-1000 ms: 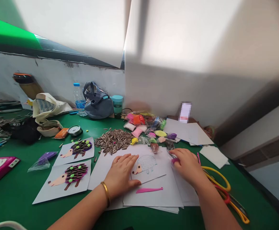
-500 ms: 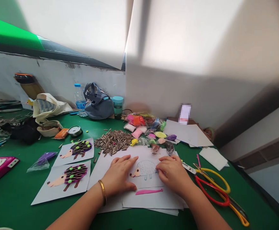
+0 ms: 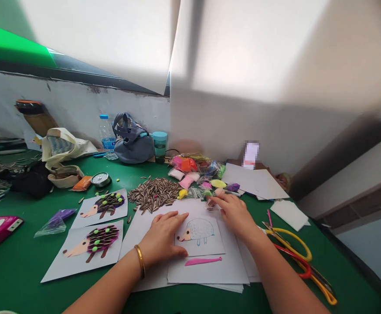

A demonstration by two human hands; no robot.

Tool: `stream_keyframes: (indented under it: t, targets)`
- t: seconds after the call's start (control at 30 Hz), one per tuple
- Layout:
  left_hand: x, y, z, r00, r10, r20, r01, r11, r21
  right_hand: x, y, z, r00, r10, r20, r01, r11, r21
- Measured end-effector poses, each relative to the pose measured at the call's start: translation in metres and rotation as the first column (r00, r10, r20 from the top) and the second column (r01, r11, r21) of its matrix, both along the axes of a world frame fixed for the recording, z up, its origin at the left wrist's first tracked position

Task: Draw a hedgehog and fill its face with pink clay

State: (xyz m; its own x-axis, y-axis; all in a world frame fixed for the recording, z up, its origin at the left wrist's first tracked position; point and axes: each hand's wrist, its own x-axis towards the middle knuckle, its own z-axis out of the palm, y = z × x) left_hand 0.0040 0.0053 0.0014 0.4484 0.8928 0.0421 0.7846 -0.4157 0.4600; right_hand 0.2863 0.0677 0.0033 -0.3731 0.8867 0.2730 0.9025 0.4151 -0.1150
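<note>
A small white card with a hedgehog drawing [image 3: 199,231] lies on stacked white paper [image 3: 210,274]; the animal's face is peach with a dark eye and nose, its body only blue outline. My left hand [image 3: 164,235] rests with fingers spread along the card's left edge. Beyond the card, my right hand [image 3: 233,213] reaches to a small bag of brown clay [image 3: 212,204], fingertips at it; whether they grip it I cannot tell. Below the card lies a pink plastic modelling knife [image 3: 203,261].
Sunflower seeds [image 3: 154,194] are heaped behind the paper, beside bagged coloured clay [image 3: 187,165]. Two finished hedgehog cards [image 3: 92,244] lie left, near a purple clay bag [image 3: 59,218]. Scissors [image 3: 295,248] lie right. A bottle [image 3: 107,137] and blue bag [image 3: 133,144] stand behind.
My right hand has left the card's right side and moved away from me to the clay bags. My left hand stays on the card's left edge.
</note>
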Motion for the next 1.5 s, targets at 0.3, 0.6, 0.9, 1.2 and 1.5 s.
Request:
stream_keyframes:
  t: [0.3,0.6,0.9,1.2,1.5]
  targets:
    - [-0.001,0.001,-0.004,0.999,0.001,0.041,-0.003,0.999,0.051,-0.016,0.01,0.001,0.999,-0.008,0.031,0.006,0.997,0.072]
    - [0.001,0.001,-0.004,0.963,0.03,0.268,-0.093,0.969,0.227,-0.054,-0.033,0.018,0.933,0.162,-0.32,-0.174,0.985,-0.009]
    - [0.009,-0.007,-0.003,0.84,0.028,0.542,-0.142,0.975,0.169,-0.072,-0.058,0.017,0.876,0.259,-0.407,-0.287,0.958,-0.007]
    - [0.012,-0.004,-0.006,0.788,0.135,0.601,-0.132,0.99,-0.049,-0.078,-0.062,0.006,0.851,0.3,-0.431,-0.33,0.944,0.007]
    - [0.013,-0.006,-0.006,0.794,0.119,0.596,-0.179,0.983,0.042,-0.085,-0.064,-0.002,0.847,0.334,-0.413,-0.342,0.938,0.057]
